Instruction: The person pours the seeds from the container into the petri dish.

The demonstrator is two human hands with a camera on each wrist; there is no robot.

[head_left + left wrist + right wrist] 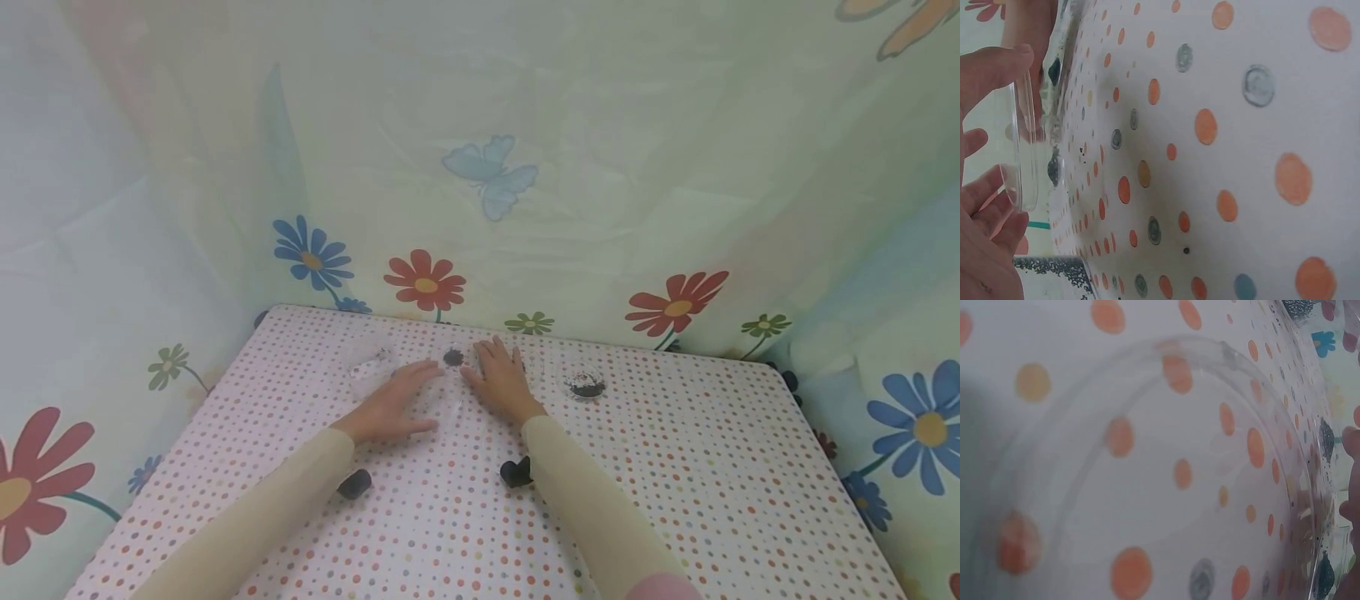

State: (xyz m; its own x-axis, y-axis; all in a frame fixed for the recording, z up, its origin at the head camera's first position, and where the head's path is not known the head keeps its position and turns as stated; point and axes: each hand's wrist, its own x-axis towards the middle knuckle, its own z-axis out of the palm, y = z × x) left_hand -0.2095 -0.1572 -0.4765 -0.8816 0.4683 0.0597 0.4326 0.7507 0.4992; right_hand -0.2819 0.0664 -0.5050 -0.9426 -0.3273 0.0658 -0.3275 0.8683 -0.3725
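The left hand [393,404] holds a clear dish [1025,144], grip wide. I can't tell the right hand's [501,383] grip.

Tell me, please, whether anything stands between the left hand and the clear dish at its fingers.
Nothing visible does: the left hand holds the clear dish directly, with the thumb at one end and fingers at the other in the left wrist view.

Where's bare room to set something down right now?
Widest: the dotted tabletop right of the right sleeve and rightmost dish. Another patch lies between the left sleeve and the tabletop's left edge. Crowded: the far middle, where the left hand, right hand and clear dishes cluster.
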